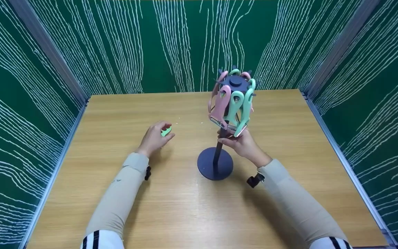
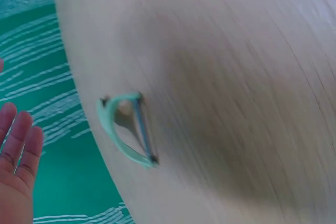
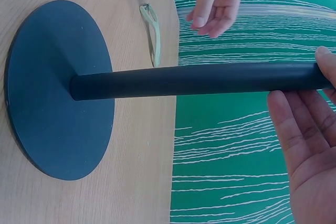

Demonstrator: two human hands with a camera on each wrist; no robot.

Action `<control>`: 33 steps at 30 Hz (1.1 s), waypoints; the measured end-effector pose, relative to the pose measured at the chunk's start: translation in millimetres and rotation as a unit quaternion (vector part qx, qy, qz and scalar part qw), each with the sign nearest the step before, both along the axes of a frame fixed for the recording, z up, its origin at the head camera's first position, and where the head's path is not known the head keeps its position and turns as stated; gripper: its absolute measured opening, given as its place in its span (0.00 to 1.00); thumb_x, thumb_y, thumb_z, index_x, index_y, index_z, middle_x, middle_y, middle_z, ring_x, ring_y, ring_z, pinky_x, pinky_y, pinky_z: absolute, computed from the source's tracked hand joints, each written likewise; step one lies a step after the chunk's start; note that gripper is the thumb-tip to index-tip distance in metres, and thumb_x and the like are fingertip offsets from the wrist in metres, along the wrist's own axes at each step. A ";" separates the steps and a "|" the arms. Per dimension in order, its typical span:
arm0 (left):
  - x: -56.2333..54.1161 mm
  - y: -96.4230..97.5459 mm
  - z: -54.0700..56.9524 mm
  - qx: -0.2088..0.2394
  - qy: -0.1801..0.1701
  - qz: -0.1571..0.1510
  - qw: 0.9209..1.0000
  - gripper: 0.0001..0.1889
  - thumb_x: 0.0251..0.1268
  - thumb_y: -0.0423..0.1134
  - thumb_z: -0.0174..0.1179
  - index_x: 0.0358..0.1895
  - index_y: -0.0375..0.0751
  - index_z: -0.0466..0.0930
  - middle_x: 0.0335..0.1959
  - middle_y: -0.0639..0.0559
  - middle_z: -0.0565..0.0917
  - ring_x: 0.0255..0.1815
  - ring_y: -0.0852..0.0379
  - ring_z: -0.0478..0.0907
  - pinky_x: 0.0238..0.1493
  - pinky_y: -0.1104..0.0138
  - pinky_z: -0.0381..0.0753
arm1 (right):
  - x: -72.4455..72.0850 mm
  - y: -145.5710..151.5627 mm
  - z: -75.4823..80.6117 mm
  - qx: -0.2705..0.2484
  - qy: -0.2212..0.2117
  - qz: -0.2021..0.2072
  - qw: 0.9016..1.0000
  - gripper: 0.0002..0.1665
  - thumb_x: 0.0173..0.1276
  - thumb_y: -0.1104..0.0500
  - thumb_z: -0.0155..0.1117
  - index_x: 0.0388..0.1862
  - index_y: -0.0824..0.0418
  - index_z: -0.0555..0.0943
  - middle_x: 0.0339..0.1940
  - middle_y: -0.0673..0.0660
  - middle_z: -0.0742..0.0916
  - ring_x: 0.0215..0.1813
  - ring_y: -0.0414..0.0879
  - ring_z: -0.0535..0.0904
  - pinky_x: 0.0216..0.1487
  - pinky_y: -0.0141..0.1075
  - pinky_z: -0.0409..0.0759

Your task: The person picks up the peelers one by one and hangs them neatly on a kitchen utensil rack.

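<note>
A black stand with a round base (image 1: pixel 206 166) and a slim pole (image 3: pixel 210 78) carries several pink peelers (image 1: pixel 220 103) and green peelers (image 1: pixel 236 105) hung around its top. My right hand (image 1: pixel 244 145) holds the pole just beneath the hanging peelers, with fingers and thumb around it in the right wrist view. One more green peeler (image 2: pixel 115 129) lies on the table. Over it hovers my left hand (image 1: pixel 154 138), fingers loosely bent and apart from it; the hand hides most of this peeler in the head view.
The wooden table (image 1: pixel 116 193) has metal-framed edges, with green, white-streaked panels (image 1: pixel 192 48) at the back and both sides. A few tiny white specks (image 1: pixel 201 122) lie near the middle. Dark wrist cameras (image 1: pixel 254 180) sit at both cuffs.
</note>
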State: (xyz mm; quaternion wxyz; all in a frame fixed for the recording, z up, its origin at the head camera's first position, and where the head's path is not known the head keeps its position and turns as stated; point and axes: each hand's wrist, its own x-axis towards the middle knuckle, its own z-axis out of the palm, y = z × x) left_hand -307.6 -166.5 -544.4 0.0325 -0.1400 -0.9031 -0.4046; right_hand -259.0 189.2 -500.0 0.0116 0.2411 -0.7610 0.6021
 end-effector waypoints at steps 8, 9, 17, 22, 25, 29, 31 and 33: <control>-10.7 -11.2 -13.5 -0.046 -0.023 0.023 0.998 0.25 0.75 0.42 0.72 0.69 0.36 0.80 0.68 0.40 0.83 0.70 0.40 0.80 0.77 0.45 0.76 | -0.3 1.2 -0.7 -0.007 -0.008 0.001 1.000 0.24 0.70 0.73 0.74 0.63 0.73 0.79 0.53 0.75 0.89 0.48 0.47 0.91 0.54 0.35 0.91; -12.1 -12.4 -15.3 -0.050 -0.025 0.026 0.998 0.25 0.75 0.42 0.72 0.69 0.36 0.80 0.68 0.40 0.83 0.70 0.40 0.79 0.77 0.45 0.76 | -0.4 1.6 -0.8 -0.007 -0.009 0.000 1.000 0.25 0.70 0.73 0.74 0.64 0.73 0.78 0.54 0.76 0.88 0.48 0.47 0.90 0.54 0.34 0.91; -21.6 -18.6 -27.7 -0.066 -0.057 0.047 0.995 0.27 0.74 0.41 0.72 0.71 0.36 0.79 0.71 0.38 0.81 0.73 0.38 0.77 0.76 0.44 0.76 | -0.6 1.9 -0.8 -0.004 -0.014 0.001 1.000 0.28 0.70 0.73 0.73 0.67 0.69 0.77 0.55 0.75 0.88 0.49 0.45 0.90 0.55 0.35 0.91; -24.4 -20.4 -34.8 -0.083 -0.077 0.054 0.992 0.29 0.73 0.41 0.72 0.73 0.36 0.77 0.72 0.38 0.80 0.73 0.38 0.77 0.75 0.46 0.76 | -0.6 1.2 -1.3 -0.002 -0.001 0.005 1.000 0.28 0.70 0.74 0.73 0.67 0.72 0.76 0.54 0.74 0.89 0.48 0.46 0.89 0.55 0.35 0.91; -25.7 -21.1 -37.1 -0.101 -0.088 0.058 0.989 0.31 0.73 0.42 0.72 0.74 0.35 0.76 0.72 0.37 0.80 0.72 0.39 0.77 0.74 0.47 0.77 | -0.7 0.8 -1.3 -0.008 0.005 0.008 1.000 0.29 0.70 0.75 0.72 0.68 0.72 0.76 0.53 0.72 0.89 0.48 0.46 0.89 0.55 0.35 0.91; -28.3 -20.0 -38.2 -0.118 -0.101 0.066 0.986 0.28 0.73 0.41 0.70 0.71 0.33 0.78 0.66 0.36 0.83 0.62 0.41 0.80 0.67 0.48 0.80 | -0.5 0.1 -0.9 -0.004 0.027 0.011 1.000 0.24 0.68 0.75 0.74 0.62 0.75 0.78 0.51 0.74 0.89 0.46 0.40 0.89 0.52 0.32 0.90; -29.6 -19.0 -38.7 -0.125 -0.100 0.064 0.985 0.21 0.73 0.39 0.67 0.64 0.33 0.83 0.58 0.37 0.85 0.54 0.43 0.80 0.60 0.50 0.81 | -0.6 0.0 -0.8 0.001 0.036 0.010 0.999 0.22 0.68 0.75 0.74 0.59 0.77 0.80 0.50 0.76 0.89 0.45 0.38 0.89 0.51 0.31 0.90; -31.0 -17.9 -39.3 -0.127 -0.098 0.063 0.985 0.14 0.72 0.36 0.65 0.56 0.33 0.85 0.51 0.38 0.84 0.47 0.45 0.77 0.55 0.52 0.79 | -0.4 0.0 -0.5 0.003 0.038 0.008 0.999 0.21 0.68 0.74 0.75 0.58 0.77 0.80 0.49 0.76 0.89 0.45 0.40 0.89 0.50 0.30 0.90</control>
